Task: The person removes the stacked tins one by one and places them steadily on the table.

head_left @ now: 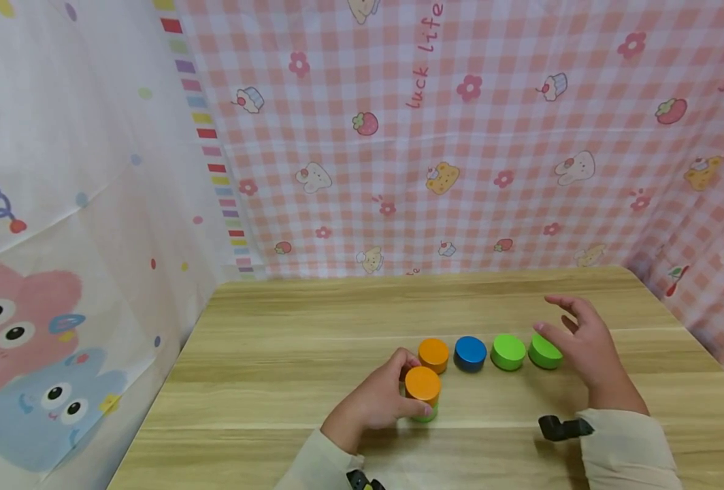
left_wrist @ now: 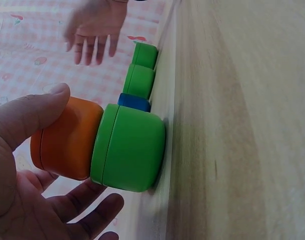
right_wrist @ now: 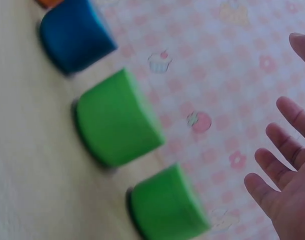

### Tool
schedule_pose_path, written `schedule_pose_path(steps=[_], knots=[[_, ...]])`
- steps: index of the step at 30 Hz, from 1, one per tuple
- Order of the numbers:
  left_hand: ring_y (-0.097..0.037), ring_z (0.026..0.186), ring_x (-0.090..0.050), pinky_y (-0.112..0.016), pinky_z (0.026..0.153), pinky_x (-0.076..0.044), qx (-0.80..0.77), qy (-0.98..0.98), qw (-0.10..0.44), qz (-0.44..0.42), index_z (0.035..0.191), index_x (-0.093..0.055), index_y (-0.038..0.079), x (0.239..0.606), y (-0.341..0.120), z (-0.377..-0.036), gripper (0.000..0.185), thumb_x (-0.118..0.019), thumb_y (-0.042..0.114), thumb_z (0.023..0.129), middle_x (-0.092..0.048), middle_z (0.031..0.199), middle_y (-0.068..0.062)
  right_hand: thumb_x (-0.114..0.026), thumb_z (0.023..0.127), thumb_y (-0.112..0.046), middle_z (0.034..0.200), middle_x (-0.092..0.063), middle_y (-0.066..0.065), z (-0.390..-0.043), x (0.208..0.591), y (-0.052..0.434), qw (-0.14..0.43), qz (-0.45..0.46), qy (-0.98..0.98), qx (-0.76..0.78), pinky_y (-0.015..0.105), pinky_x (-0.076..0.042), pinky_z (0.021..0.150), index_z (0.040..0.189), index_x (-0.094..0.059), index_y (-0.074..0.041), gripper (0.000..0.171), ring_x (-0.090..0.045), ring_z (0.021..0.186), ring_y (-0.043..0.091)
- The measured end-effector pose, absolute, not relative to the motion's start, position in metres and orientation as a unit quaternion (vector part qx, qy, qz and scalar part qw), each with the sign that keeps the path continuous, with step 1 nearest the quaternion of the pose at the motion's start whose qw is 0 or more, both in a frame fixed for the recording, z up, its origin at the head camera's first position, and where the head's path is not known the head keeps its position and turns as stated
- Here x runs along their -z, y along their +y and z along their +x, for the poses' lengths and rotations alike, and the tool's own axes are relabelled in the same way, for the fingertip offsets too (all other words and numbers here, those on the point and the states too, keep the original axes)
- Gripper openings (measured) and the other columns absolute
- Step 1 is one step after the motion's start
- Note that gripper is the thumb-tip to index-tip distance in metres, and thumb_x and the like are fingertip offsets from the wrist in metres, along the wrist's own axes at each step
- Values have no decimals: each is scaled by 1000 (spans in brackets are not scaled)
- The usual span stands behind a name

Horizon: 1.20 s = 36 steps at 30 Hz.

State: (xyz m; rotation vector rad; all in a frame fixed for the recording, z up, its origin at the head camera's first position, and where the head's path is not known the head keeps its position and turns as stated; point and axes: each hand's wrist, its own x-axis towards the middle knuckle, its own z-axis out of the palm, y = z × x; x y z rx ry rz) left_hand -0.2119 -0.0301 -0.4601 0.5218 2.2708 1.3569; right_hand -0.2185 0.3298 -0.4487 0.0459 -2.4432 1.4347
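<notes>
Left hand [head_left: 371, 403] fingers around upright orange-on-green stack [head_left: 423, 394] (smooth round blocks) on wood-grain counter [head_left: 288, 354]; right hand [head_left: 582, 344] spread wide.

Matt, smooth painted discs [head_left: 470, 353], perhaps wood, on a wood-grain table [head_left: 276, 354]; cloth backdrop [head_left: 460, 136].

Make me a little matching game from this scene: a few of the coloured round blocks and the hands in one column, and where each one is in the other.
Things:
1. blue round wooden block
2. stacked orange round wooden block
3. right hand
4. left hand

Places:
A. grips the stack
B. open, beside the row's rightmost green round block
C. on top of a green round block
D. in the row, between orange and green

Pairs: 1-D, 2-C, 3-B, 4-A
</notes>
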Motion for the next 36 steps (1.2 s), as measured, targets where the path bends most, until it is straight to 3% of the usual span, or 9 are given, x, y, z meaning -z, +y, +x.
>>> schedule_pose_path(steps=[2, 4, 11, 16, 30, 36], knots=[[-18, 113, -58, -52, 113, -43, -493, 820, 220, 190, 126, -50, 21, 460, -30, -212, 56, -90, 20, 86, -61, 123, 2, -73, 101, -20, 148, -43, 15, -217, 443, 325, 160, 26, -853, -497, 8, -33, 110, 147, -50, 2, 57, -40, 137, 14], [-18, 112, -58, -52, 113, -43, -494, 819, 219, 191, 125, -50, 21, 460, -31, -212, 56, -90, 20, 86, -61, 123, 2, -73, 100, -17, 148, -43, 14, -216, 437, 319, 164, 38, -851, -498, 4, -32, 106, 146, -50, 2, 55, -40, 135, 7], [-19, 115, -58, -53, 115, -41, -493, 819, 221, 192, 126, -50, 21, 461, -31, -213, 56, -90, 21, 86, -61, 125, 1, -75, 95, -5, 145, -47, 8, -212, 422, 299, 182, 98, -837, -506, 2, -33, 103, 140, -55, 1, 50, -39, 130, -5], [-20, 119, -57, -56, 118, -38, -490, 820, 227, 189, 127, -50, 22, 461, -31, -212, 60, -92, 21, 84, -61, 130, 0, -76, 92, -1, 140, -50, 4, -209, 416, 284, 183, 140, -834, -502, 6, -33, 105, 136, -57, 0, 48, -41, 130, -2], [-24, 129, -57, -58, 122, -34, -465, 838, 224, 177, 133, -52, 22, 462, -32, -213, 70, -95, 18, 78, -62, 139, 0, -82, 89, -4, 142, -54, 10, -207, 418, 245, 136, 203, -841, -482, 9, -30, 109, 133, -62, -8, 49, -43, 130, 2], [-27, 129, -57, -59, 119, -36, -439, 854, 222, 172, 135, -54, 23, 463, -32, -214, 72, -97, 20, 76, -62, 139, -1, -84, 90, -10, 144, -54, 9, -207, 420, 237, 117, 207, -849, -471, 28, -39, 115, 133, -62, -10, 48, -46, 133, 17]])
